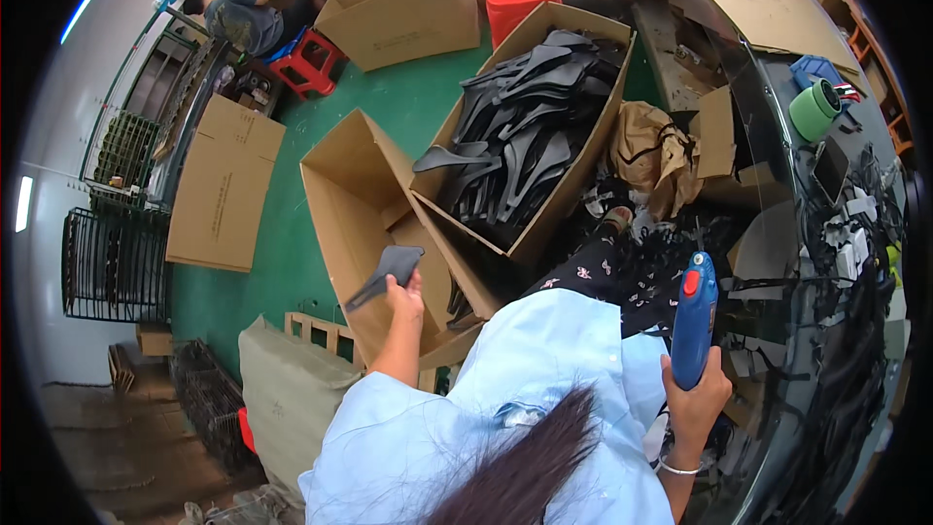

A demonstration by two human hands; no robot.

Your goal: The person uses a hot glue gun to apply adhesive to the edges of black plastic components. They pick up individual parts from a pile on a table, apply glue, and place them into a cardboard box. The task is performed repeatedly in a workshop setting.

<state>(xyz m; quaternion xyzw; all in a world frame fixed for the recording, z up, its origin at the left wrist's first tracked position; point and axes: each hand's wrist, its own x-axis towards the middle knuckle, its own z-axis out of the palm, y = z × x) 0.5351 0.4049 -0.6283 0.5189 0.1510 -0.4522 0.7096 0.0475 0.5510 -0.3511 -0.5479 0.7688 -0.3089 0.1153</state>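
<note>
My left hand [406,296] grips a dark grey moulded part [387,272], broad at one end and tapering to a narrow tail. It is over an open cardboard box [355,175], with a few dark pieces low inside. In my right hand [698,397] is a blue handheld power screwdriver [692,331] with a red button, its thin tip pointing away from me. Ahead of me, a second open carton [622,68] is heaped with similar dark moulded parts [535,117]; one part juts over its left edge.
On the right, a workbench [777,87] bears a green tape roll [814,112] and black scraps. A crumpled brown bag [651,151] lies beside the full carton. Farther off are a red stool [520,0] and a seated person [248,19]. A grey-covered stack [287,399] stands at left.
</note>
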